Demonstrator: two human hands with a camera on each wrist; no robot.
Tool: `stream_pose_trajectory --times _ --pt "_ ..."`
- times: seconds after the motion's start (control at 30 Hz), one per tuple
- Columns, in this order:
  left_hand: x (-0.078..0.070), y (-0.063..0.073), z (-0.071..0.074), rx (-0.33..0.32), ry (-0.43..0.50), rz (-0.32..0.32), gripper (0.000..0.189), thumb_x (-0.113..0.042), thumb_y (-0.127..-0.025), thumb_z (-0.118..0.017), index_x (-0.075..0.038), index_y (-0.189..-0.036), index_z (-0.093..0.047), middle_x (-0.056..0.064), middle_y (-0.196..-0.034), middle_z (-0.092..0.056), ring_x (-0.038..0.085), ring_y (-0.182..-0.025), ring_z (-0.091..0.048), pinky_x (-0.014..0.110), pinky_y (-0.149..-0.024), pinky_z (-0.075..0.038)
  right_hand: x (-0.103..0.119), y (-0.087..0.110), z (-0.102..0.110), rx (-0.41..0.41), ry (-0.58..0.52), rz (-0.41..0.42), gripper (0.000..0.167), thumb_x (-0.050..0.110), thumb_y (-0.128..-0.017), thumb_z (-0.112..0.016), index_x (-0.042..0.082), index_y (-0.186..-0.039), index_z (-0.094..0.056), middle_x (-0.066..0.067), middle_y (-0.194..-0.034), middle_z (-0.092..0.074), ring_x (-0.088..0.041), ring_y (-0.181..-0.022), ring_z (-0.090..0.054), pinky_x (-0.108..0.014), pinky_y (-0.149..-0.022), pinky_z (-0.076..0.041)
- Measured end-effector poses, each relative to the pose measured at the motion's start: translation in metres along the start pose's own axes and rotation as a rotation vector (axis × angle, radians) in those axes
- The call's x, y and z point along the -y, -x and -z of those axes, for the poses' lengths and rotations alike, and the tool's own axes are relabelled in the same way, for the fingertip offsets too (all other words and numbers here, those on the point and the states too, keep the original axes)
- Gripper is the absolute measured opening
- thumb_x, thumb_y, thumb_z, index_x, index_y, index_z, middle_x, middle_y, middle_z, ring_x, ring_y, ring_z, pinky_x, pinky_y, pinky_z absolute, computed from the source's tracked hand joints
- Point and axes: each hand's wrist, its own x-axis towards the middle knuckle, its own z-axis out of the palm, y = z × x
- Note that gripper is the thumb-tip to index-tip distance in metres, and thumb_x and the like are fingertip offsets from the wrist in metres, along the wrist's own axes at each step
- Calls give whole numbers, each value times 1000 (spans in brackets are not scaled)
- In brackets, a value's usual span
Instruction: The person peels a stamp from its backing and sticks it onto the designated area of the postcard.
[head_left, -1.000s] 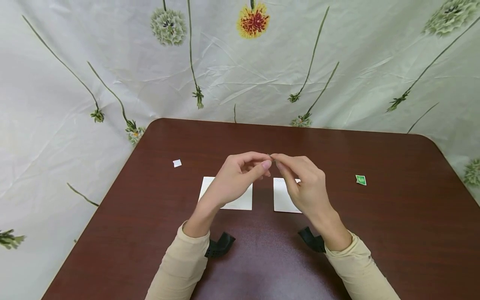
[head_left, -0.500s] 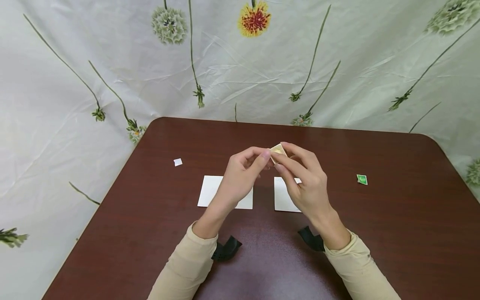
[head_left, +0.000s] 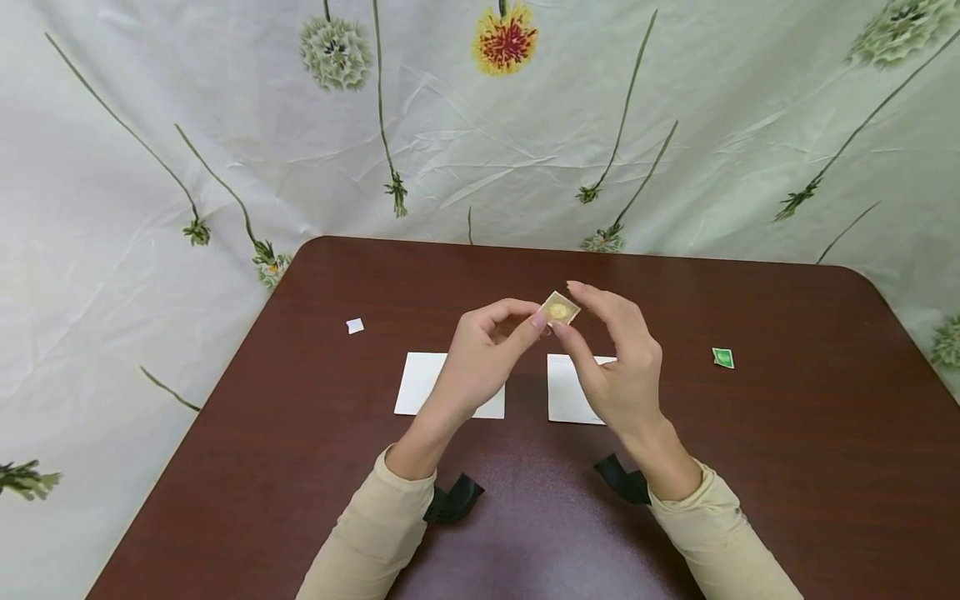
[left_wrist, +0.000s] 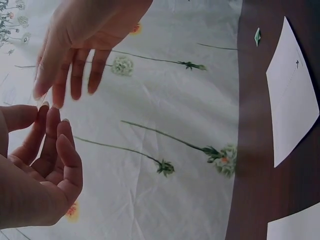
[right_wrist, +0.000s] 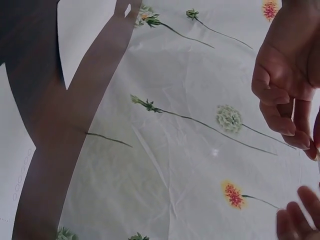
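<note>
A small square yellowish stamp (head_left: 559, 309) with a pale border is held up above the table in the head view. My left hand (head_left: 480, 350) pinches its left corner between thumb and index finger. Close at its right side, my right hand (head_left: 622, 358) has thumb and index finger spread apart, the thumb tip right at the stamp's lower edge. From the left wrist, the left hand (left_wrist: 45, 170) shows its pinch below the straighter fingers of the right hand (left_wrist: 90, 40). Beneath the hands lie two white envelopes, the left one (head_left: 420, 387) and the right one (head_left: 570, 400), both partly covered.
A green stamp (head_left: 723, 358) lies on the dark brown table (head_left: 810, 433) at the right. To the left is a small white paper square (head_left: 355, 326). Behind the table hangs a white cloth (head_left: 450, 125) printed with flowers. Black pieces (head_left: 453, 498) sit at both wrists.
The stamp, seen edge-on at first, has been turned so that its face shows. The right index finger has lifted away from it, while the left hand keeps its pinch.
</note>
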Motion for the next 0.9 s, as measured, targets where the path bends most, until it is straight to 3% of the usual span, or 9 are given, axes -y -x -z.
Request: stream_pose_trajectory --times 0.1,0.2,0.3,0.6,0.77,0.9 --pt "0 0 0 -8 9 -5 17 -8 -93 -61 4 -103 -68 15 -88 -67 18 -77 -63 32 -76 -50 0 0 2 25 -21 -116 30 12 -87 -71 -4 -111 -63 -13 -101 -67 -22 -93 -60 -29 -82 -47" --pt "0 0 0 -2 8 0 17 -8 -93 -62 4 -104 -68 14 -89 -67 17 -75 -63 31 -75 -50 2 -1 4 60 -73 -213 18 -5 -83 -70 -5 -100 -66 -12 -94 -66 -17 -86 -60 -28 -76 -47" --pt "1 0 2 22 -22 6 18 -10 -93 -62 2 -105 -68 12 -91 -68 15 -76 -63 29 -72 -49 4 -1 6 91 -116 -270 7 -9 -84 -67 -4 -90 -67 -11 -91 -66 -14 -83 -60 -26 -74 -48" --pt "2 -2 7 -22 -147 -63 14 -17 -91 -65 -6 -99 -70 0 -88 -67 16 -68 -55 25 -57 -41 2 -1 8 203 -103 -323 5 -4 -85 -69 -2 -90 -69 -7 -85 -65 -13 -77 -57 -21 -66 -46" --pt "1 -3 7 -35 -150 -34 15 -17 -92 -64 -4 -96 -71 1 -88 -68 15 -59 -47 25 -53 -37 2 0 8 233 -98 -337 8 -3 -83 -71 -1 -90 -70 -3 -82 -65 -13 -75 -58 -19 -63 -46" --pt "0 -3 7 -33 -102 7 16 -16 -93 -63 -3 -98 -71 2 -93 -68 16 -63 -51 26 -58 -39 2 0 8 225 -122 -351 15 -3 -82 -72 -1 -96 -68 -4 -82 -65 -14 -75 -58 -21 -65 -47"
